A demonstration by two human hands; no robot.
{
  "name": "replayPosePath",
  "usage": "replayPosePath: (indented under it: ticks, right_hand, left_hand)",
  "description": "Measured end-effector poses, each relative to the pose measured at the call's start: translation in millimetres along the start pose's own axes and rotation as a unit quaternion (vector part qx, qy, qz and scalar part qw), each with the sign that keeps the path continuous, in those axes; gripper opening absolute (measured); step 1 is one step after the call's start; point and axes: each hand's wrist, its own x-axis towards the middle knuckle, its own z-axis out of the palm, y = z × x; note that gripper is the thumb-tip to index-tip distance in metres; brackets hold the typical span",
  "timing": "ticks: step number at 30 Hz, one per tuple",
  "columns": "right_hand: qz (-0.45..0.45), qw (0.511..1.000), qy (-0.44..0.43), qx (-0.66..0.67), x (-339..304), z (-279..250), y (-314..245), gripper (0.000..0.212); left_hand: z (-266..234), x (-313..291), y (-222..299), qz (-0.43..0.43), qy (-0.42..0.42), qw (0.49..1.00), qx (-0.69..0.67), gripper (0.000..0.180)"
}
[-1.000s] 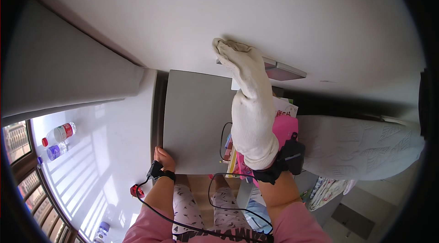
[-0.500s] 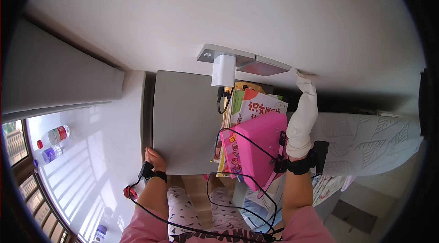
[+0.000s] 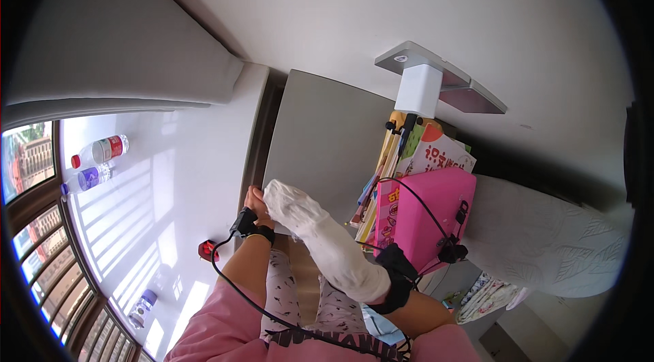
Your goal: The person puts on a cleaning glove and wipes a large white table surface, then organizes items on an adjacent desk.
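A white sock (image 3: pixel 330 246) covers my right hand (image 3: pixel 285 204) and most of the forearm, up to a black wrist strap. The covered hand reaches across to the left and lies right beside my left hand (image 3: pixel 257 206), above the near left edge of the grey cabinet top (image 3: pixel 327 137). Cloth hides the right hand's fingers. My bare left hand has its fingers bent and held close together; the sock partly covers it from view, so anything in them cannot be made out. A black strap with a small device circles the left wrist.
Beside the cabinet's right part stand books (image 3: pixel 439 154) and a pink case (image 3: pixel 436 215). A white charger (image 3: pixel 417 89) sticks out from the wall socket. On the white sill lie clear bottles (image 3: pixel 109 148) and a small red object (image 3: pixel 208 249). Black cables hang across my front.
My right hand in the sock has come away from the wall by the socket and swung left to my left hand. The view has turned toward the window side.
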Motion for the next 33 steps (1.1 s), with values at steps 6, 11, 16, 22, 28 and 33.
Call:
replayPosePath:
  ticks: [6, 11, 16, 22, 28, 33]
  right_hand:
    - [-0.113, 0.922, 0.359, 0.086, 117.4, -67.2, 22.5, 0.022]
    - [-0.277, 0.825, 0.479, -0.113, 108.8, -224.5, -26.5, 0.03]
    - [-0.236, 0.855, 0.417, -0.199, 202.1, -153.0, -4.0, 0.022]
    - [0.045, 0.944, 0.324, -0.049, 180.8, -65.8, 76.7, 0.018]
    - [-0.268, 0.802, 0.198, -0.496, 190.9, -104.1, 18.8, 0.04]
    - [-0.074, 0.903, 0.077, -0.416, 121.7, -50.1, 114.3, 0.027]
  left_hand:
    - [-10.6, -0.3, 13.8, 0.023, 0.026, 0.999, 0.008, 0.026]
    - [-4.9, -11.2, 39.0, 0.026, -0.011, 0.999, -0.02, 0.024]
    - [-12.0, -7.6, 36.0, 0.023, -0.024, 0.999, -0.021, 0.023]
    - [-20.6, -3.5, 18.8, 0.006, -0.018, 1.0, -0.003, 0.021]
    - [-9.8, -9.8, 38.3, 0.034, -0.023, 0.998, -0.04, 0.019]
    - [-11.1, -4.5, 11.3, 0.072, -0.038, 0.995, -0.061, 0.014]
